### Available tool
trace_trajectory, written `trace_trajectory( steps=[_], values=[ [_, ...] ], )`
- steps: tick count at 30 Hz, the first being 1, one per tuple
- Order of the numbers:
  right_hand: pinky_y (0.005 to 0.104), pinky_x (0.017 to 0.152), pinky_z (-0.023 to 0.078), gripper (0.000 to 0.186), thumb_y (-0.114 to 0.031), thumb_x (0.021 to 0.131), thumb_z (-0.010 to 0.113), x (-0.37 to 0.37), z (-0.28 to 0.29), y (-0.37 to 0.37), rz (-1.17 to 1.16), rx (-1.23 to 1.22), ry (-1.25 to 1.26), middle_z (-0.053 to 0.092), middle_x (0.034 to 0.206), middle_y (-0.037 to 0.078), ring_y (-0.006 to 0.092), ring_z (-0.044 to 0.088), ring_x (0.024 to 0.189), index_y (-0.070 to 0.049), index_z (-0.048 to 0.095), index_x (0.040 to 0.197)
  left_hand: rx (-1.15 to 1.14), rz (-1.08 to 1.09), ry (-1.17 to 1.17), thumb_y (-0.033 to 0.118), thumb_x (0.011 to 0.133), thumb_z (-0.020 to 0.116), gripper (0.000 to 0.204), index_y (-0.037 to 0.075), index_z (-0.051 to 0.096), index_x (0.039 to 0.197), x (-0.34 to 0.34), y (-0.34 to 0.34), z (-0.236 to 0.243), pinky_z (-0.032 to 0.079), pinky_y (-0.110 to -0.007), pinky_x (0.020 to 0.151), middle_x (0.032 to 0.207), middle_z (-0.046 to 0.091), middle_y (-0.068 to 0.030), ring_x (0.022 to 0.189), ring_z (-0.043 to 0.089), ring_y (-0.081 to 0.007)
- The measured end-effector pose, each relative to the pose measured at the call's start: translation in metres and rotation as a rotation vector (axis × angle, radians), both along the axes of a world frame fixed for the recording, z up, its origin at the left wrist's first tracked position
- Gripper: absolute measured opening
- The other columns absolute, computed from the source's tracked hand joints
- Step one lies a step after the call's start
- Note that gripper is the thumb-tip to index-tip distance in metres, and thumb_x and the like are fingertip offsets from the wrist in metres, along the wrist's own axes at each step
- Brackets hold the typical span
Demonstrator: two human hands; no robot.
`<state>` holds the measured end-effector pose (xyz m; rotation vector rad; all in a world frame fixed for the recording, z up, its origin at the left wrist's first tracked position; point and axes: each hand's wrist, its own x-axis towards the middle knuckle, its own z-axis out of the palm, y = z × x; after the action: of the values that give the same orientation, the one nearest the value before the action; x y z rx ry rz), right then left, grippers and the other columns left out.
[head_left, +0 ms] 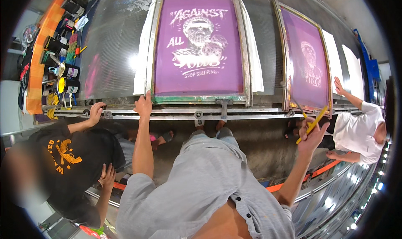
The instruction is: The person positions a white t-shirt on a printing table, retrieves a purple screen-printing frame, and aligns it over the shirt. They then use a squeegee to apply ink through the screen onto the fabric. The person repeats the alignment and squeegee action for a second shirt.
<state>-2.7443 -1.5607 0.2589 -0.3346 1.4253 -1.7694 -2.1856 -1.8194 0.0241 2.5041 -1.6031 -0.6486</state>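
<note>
My left hand (143, 106) is closed at the near left corner of a screen printing frame (247, 50), its fingertips against the metal edge. The frame lies over a white cloth (257, 80), and its purple mesh (167, 75) carries a pale stencil of a bearded figure and lettering. To the right, my right hand (309, 139) is raised beside the rail with its palm up. Held between thumb and fingers is a yellow-handled tool (319, 117) with a thin, dark shaft; its exact kind cannot be made out.
A second purple screen (296, 59) stands tilted at right, near a person in white (360, 132). A person in black (88, 155) is at left, one hand on the metal rail (176, 113). Ink jars (72, 71) line the table's left end. Black table surface (113, 42) shows between.
</note>
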Motion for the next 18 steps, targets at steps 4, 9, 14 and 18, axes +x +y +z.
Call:
trace_trajectory(
  steps=[4,9,14,18],
  values=[
    [0.0226,0.044,0.034,0.032,-0.026,0.102,0.050,0.030,-0.022,0.017,0.067,-0.218,-0.226,0.053,0.073,0.004,0.0083,0.040,0.049,0.000,0.058,0.118,-0.030,0.142,0.106,0.065,0.093,0.044,0.071,0.001,0.072,0.104,0.004,-0.012,-0.005,0.031,-0.058,0.104,0.110,0.069,-0.0254,0.108,0.061,-0.0419],
    [0.0235,0.052,0.037,0.014,-0.008,0.095,0.060,0.081,-0.060,0.017,0.300,0.158,-0.023,0.050,0.073,0.000,0.0088,0.048,0.062,0.000,0.057,0.106,-0.098,0.120,0.417,0.060,0.092,0.060,0.073,-0.004,0.048,0.059,0.019,-0.018,0.021,0.030,-0.045,0.056,0.059,0.046,-0.0091,0.060,0.037,-0.0221],
    [0.0252,0.045,0.023,0.044,-0.039,0.107,0.041,0.085,-0.079,0.000,-0.150,-0.165,-0.085,0.031,0.058,-0.004,0.0080,0.029,0.049,-0.010,0.045,0.075,-0.047,0.107,0.615,0.055,0.093,0.060,0.062,-0.001,0.060,0.066,0.018,-0.019,0.091,0.032,-0.038,0.055,0.057,0.045,-0.0025,0.057,0.041,-0.0165],
    [0.0262,0.045,0.024,0.045,-0.038,0.107,0.043,0.110,-0.112,-0.036,-0.548,-0.280,-0.117,0.033,0.058,-0.003,0.0098,0.029,0.049,-0.016,0.033,0.069,0.009,0.095,0.723,0.062,0.090,0.059,0.065,-0.002,0.067,0.086,0.010,-0.025,0.141,0.039,-0.041,0.075,0.076,0.054,-0.0062,0.074,0.047,-0.0180]
  ],
)
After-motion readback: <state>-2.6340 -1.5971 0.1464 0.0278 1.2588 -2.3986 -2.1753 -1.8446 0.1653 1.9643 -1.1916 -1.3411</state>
